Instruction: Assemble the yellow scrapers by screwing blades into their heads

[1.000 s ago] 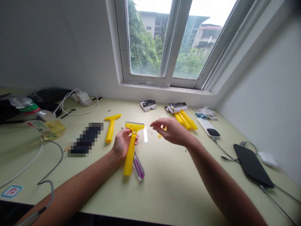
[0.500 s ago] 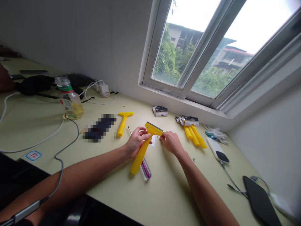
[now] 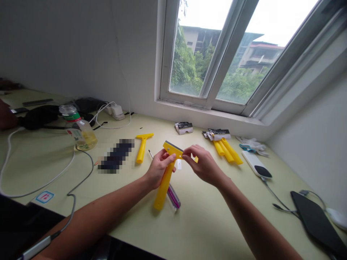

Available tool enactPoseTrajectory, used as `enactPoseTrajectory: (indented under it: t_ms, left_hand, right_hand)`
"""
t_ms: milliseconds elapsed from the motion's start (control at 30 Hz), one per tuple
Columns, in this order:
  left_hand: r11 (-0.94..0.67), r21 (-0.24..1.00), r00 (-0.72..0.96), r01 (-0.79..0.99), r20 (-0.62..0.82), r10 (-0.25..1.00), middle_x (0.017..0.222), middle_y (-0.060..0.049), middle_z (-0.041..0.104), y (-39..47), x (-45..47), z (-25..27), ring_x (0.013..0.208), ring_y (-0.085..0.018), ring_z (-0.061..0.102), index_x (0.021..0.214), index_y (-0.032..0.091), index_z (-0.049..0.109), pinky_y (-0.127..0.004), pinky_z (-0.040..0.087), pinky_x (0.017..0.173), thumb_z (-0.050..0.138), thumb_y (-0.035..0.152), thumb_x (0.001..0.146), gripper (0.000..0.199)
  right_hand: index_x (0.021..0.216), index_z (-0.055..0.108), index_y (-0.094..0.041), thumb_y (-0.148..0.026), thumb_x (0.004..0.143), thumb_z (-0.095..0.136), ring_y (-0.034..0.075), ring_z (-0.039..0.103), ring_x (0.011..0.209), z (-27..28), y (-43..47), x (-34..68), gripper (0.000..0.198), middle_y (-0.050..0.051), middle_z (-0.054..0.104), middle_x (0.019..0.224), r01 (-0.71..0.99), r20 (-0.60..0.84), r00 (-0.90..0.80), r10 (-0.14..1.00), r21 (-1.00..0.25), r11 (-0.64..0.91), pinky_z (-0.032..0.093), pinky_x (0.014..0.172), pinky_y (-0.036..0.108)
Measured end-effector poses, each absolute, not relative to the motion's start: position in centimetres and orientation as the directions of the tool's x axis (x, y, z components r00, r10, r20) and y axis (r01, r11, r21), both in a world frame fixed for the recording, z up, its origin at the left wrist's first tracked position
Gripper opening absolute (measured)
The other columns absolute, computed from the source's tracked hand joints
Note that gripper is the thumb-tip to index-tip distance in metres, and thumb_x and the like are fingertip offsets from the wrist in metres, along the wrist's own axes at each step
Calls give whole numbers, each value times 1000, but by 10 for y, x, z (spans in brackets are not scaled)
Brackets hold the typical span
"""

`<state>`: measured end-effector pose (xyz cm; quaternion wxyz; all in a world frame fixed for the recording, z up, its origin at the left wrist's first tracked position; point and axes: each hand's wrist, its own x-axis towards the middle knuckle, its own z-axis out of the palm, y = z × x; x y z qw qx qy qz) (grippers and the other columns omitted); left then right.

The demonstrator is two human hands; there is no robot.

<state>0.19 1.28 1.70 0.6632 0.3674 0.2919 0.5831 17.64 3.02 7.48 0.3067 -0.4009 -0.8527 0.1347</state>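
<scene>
A yellow scraper (image 3: pixel 166 173) is held above the table (image 3: pixel 206 220) by both hands.

Its neck is gripped by the left hand (image 3: pixel 158 169), fingers curled around it; the right end of its head is pinched by the right hand (image 3: pixel 204 164).

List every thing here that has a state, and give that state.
Yellow plastic scraper with metal blade: held, handle end on table.
Left hand: gripping its neck.
Right hand: pinching its head.
Second yellow scraper: lying flat.
Clear bottle of yellow liquid: tilted, capped.
Window: shut.
</scene>
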Motion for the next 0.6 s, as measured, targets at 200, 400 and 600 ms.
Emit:
enactPoseTrajectory:
  t_ms: [200,400,600]
  left_hand:
    - [59,869,167,-491,27,986,86,-1,58,10,4,19,64,-9,50,94,16,60,-21,45,50,76,32,73,31]
    - [65,873,151,-482,9,989,86,-2,60,10,5,18,63,-9,51,95,16,62,-22,45,50,77,33,70,34]
    - [69,876,188,-478,25,982,83,-1,59,10,5,19,61,-8,50,98,16,63,-22,45,50,77,33,72,34]
  right_hand:
    - [82,63,-20,-26,89,59,18,52,79,64,30,170,11,3,61,78,669,441,-516,734,-328,667,37,77,35]
    - [80,61,-20,-23,86,60,18,52,78,65,29,172,8,2,59,77,681,395,-493,775,-380,626,38,77,34]
    - [94,56,-20,-27,80,64,16,54,80,62,39,178,18,2,58,88,567,287,-399,871,-669,480,43,70,30]
